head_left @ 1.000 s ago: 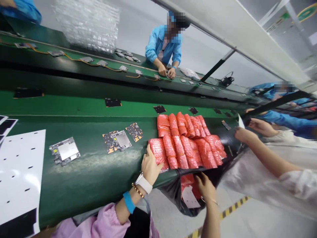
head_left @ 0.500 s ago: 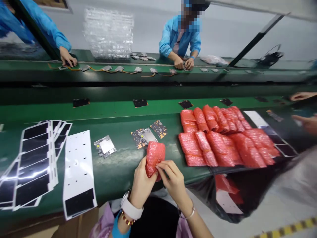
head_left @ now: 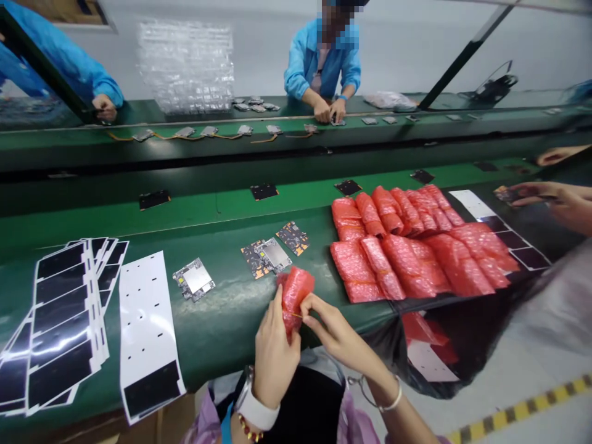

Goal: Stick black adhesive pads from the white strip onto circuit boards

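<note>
Over the bench (head_left: 226, 320), the red packet (head_left: 298, 290) is clamped between thumb and fingers of the left hand (head_left: 276, 351); at its right side, a yellow band (head_left: 296, 316) is pinched by fingers of the right hand (head_left: 340, 332).

Yellow-and-black tape (head_left: 522, 411) crosses the pale floor (head_left: 518, 379).

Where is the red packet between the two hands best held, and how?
Probably round the lower part, from the left. The red packet is narrow and roughly upright, so the left hand can clasp it, leaving its right side free for the right hand at the yellow band.
</note>
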Motion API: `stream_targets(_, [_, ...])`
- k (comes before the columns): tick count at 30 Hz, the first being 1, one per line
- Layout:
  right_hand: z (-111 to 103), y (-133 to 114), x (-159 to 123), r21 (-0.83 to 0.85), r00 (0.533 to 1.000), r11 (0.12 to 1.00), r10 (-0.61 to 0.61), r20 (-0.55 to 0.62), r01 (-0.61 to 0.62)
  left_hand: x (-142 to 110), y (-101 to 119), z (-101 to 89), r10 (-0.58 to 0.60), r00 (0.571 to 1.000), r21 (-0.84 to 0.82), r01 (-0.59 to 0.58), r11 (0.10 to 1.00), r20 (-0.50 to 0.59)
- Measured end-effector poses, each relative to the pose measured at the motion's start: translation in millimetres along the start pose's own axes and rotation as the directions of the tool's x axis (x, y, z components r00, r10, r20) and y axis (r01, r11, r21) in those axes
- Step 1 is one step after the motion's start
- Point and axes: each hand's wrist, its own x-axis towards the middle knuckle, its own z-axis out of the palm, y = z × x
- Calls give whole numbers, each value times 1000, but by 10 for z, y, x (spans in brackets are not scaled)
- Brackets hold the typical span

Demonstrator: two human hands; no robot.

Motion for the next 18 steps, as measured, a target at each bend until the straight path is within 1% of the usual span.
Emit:
stream_targets(1, [-84, -37, -25, 43, 1000, 999, 22, 23, -22, -32, 24, 20, 6, 1000, 41, -7, 999, 27])
stream_targets(2, [-159, -71, -47, 61, 1000, 998, 23, 17, -24, -62, 47, 38, 7, 998, 80, -12, 997, 67])
stream_targets(3, [-226, -98, -62, 50, 1000, 999, 8, -19, -7, -88, 68, 54, 12, 994, 124, -26, 992, 111])
stream_targets(5, [-343, -115, -59, -50, 985, 998, -56, -162, 48, -122, 103, 75, 72, 979, 199, -110, 974, 193])
stream_targets(6, [-398, -100, -43, -121, 963, 991, -83, -255, 53, -127, 115, 77, 128, 965, 218, -180, 959, 230])
stream_targets(7, [-456, -69, -21, -182, 937, 983, -90, -339, 28, -124, 121, 71, 191, 947, 227, -252, 941, 260])
stream_targets(8, [-515, -22, 1, -216, 916, 976, -73, -395, -16, -113, 120, 56, 253, 925, 228, -321, 919, 282])
stream_targets(9, [-575, 38, 16, -223, 906, 973, -36, -421, -65, -97, 112, 32, 309, 904, 222, -379, 898, 295])
stream_targets(11, [-691, 183, -11, -203, 899, 968, 48, -436, -151, -61, 68, -37, 394, 867, 198, -463, 864, 307])
stream_targets(12, [-742, 260, -67, -190, 879, 963, 81, -469, -190, -47, 29, -80, 419, 856, 189, -485, 854, 302])
stream_targets(13, [-789, 338, -156, -174, 836, 957, 105, -538, -232, -38, -21, -127, 433, 852, 183, -495, 850, 293])
stream_targets(14, [-833, 413, -278, -150, 763, 948, 124, -635, -279, -34, -84, -176, 436, 854, 179, -494, 851, 282])
stream_targets(15, [-875, 484, -430, -117, 659, 938, 137, -740, -327, -33, -158, -227, 424, 866, 185, -477, 859, 265])
stream_targets(16, [-918, 550, -604, -74, 528, 927, 142, -837, -367, -33, -239, -281, 407, 881, 196, -455, 869, 240])
stream_targets(17, [-965, 611, -790, -28, 387, 917, 140, -911, -398, -32, -322, -337, 384, 899, 212, -426, 879, 211])
stream_targets(18, [-1018, 667, -975, 12, 248, 906, 128, -960, -423, -27, -398, -397, 372, 912, 240, -405, 882, 171])
